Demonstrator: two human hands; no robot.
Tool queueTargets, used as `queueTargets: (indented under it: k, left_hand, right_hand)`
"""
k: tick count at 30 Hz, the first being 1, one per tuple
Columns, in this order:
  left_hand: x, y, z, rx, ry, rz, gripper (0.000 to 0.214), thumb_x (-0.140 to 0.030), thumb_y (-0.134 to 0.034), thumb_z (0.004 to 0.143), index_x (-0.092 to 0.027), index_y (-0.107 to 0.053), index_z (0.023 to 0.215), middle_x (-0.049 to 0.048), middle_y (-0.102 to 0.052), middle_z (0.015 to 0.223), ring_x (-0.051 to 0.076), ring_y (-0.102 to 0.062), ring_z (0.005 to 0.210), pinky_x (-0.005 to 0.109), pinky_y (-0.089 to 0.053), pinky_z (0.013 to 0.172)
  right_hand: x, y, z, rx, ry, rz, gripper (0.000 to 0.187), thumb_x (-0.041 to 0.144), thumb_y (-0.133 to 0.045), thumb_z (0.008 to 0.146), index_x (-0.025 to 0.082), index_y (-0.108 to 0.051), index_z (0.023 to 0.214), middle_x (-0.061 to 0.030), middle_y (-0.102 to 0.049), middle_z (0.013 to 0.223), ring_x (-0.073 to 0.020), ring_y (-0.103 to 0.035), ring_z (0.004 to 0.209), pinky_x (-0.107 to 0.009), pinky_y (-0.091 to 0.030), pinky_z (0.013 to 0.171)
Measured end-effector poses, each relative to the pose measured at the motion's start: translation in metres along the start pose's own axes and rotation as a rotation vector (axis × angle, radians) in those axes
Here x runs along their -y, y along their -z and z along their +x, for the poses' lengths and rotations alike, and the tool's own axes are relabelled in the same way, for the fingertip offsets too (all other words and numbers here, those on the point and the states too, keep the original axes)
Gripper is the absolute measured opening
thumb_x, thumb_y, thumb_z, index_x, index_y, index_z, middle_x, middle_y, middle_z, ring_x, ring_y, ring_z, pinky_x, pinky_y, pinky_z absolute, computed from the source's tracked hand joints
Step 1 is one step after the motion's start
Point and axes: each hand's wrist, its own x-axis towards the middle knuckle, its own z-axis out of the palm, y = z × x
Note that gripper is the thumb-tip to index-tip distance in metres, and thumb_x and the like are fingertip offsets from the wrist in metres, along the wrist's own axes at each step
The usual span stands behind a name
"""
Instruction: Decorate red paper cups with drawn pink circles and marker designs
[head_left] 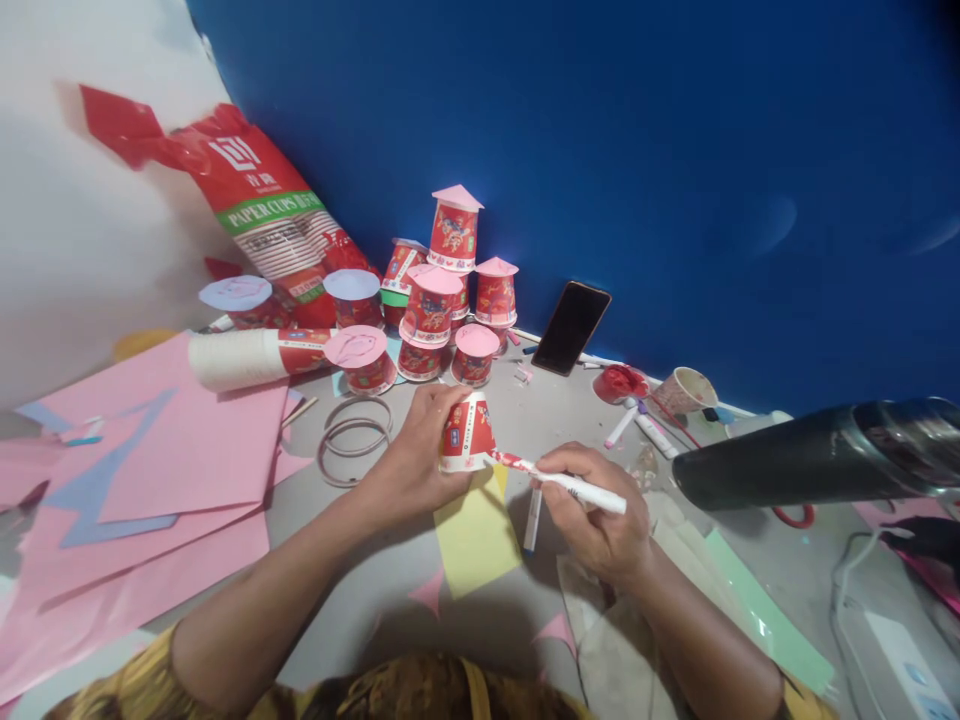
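My left hand [421,450] is wrapped around a red and white paper cup [466,435], held upside down above the table. A cut strip of the cup's wall sticks out to the right. My right hand [596,510] grips a white marker pen [581,488] whose tip lies against that strip. A yellow paper sheet [474,535] lies under the cup, and another white pen [532,518] lies beside it.
Upturned red cups with pink or lilac paper lids [442,300] are stacked at the blue wall, by a paper-cup bag [262,215] and a cup sleeve [251,358]. Pink sheets [165,470] lie left, wire rings [352,435] near, a phone [571,326] leans back, a dark cylinder [817,455] juts in right.
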Motion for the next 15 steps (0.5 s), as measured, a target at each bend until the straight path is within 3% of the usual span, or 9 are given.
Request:
queueTargets:
  k: [4, 15]
  left_hand:
    - [-0.003, -0.001, -0.001, 0.008, 0.014, 0.004, 0.074, -0.018, -0.072, 0.075, -0.023, -0.046, 0.144, 0.0131, -0.051, 0.131, 0.035, -0.052, 0.129, 0.057, -0.048, 0.112]
    - [0.002, -0.006, -0.007, 0.050, 0.030, 0.024, 0.084, -0.016, -0.077, 0.074, -0.024, -0.041, 0.149, 0.0125, -0.047, 0.134, 0.033, -0.051, 0.129, 0.055, -0.048, 0.113]
  right_hand:
    - [0.000, -0.006, -0.002, 0.052, 0.073, -0.009, 0.010, 0.015, -0.064, 0.097, 0.025, -0.065, 0.098, -0.0019, -0.075, 0.077, -0.0181, -0.070, 0.066, -0.030, -0.055, 0.062]
    - [-0.006, -0.012, -0.006, 0.127, 0.090, 0.024, 0.007, 0.016, -0.063, 0.099, 0.022, -0.065, 0.101, -0.0044, -0.075, 0.082, -0.0179, -0.070, 0.071, -0.030, -0.055, 0.067]
